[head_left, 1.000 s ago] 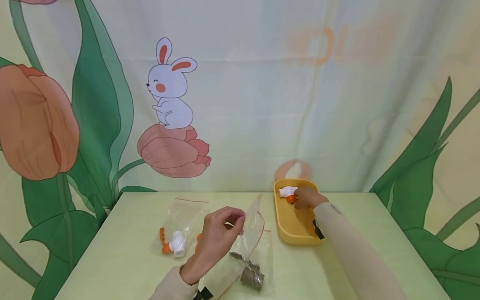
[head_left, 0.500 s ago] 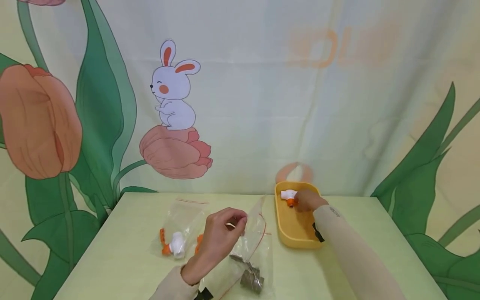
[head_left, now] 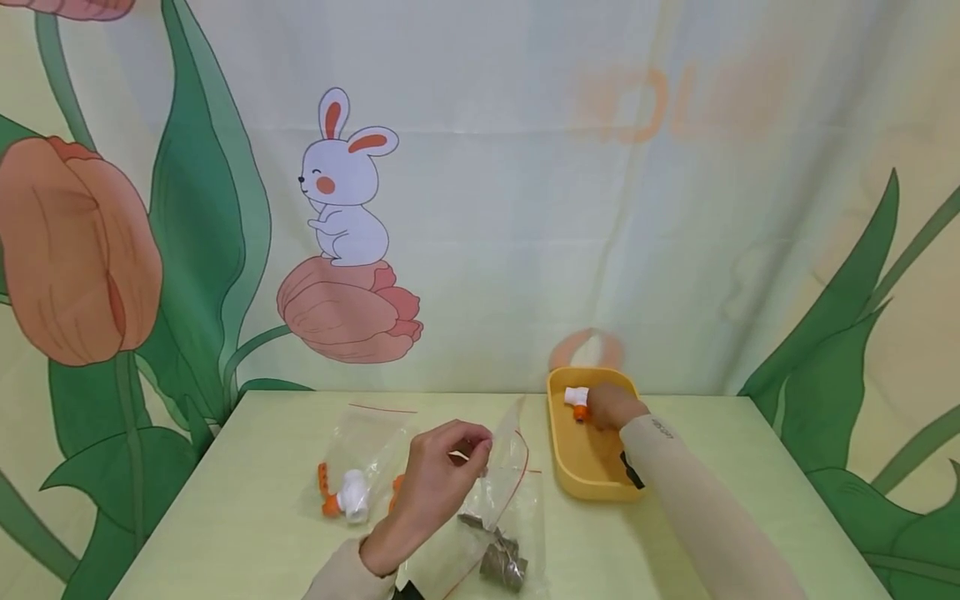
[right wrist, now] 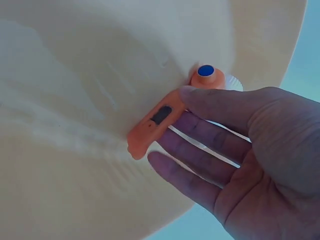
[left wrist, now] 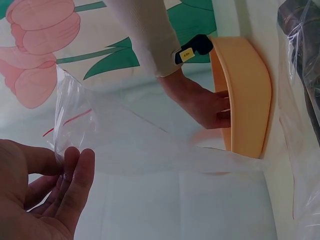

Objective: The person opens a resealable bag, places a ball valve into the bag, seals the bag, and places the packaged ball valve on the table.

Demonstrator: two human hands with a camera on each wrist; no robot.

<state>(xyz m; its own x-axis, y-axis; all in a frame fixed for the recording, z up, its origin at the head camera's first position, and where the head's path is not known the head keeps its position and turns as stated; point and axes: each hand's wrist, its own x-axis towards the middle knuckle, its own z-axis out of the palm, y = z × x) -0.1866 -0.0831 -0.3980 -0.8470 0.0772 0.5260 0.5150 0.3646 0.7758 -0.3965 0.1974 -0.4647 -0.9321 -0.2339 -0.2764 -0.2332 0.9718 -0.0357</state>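
Observation:
My left hand (head_left: 441,467) pinches the edge of a clear zip bag (left wrist: 120,125) with a red seal line, between thumb and fingers. The bag hangs open over the table and looks see-through. Inside a yellow tray (head_left: 588,467) is my right hand (head_left: 617,407), at a white plastic valve (head_left: 576,395) with an orange handle. In the right wrist view, the thumb lies on the orange handle (right wrist: 147,131) with fingers behind it, pinching it near the tray wall. Much of the valve's white body is hidden by that hand.
Left on the table lies another clear bag (head_left: 371,429) with a white valve (head_left: 352,497) and orange handle. Dark grey cylindrical pieces (head_left: 504,567) lie in a bag near the front middle. An orange piece (head_left: 396,492) shows behind the left wrist. A printed curtain (head_left: 487,250) hangs behind.
The right hand has shifted slightly left over the valve in the tray and covers more of it. The left hand keeps its pinch on the bag. The head view has tilted slightly.

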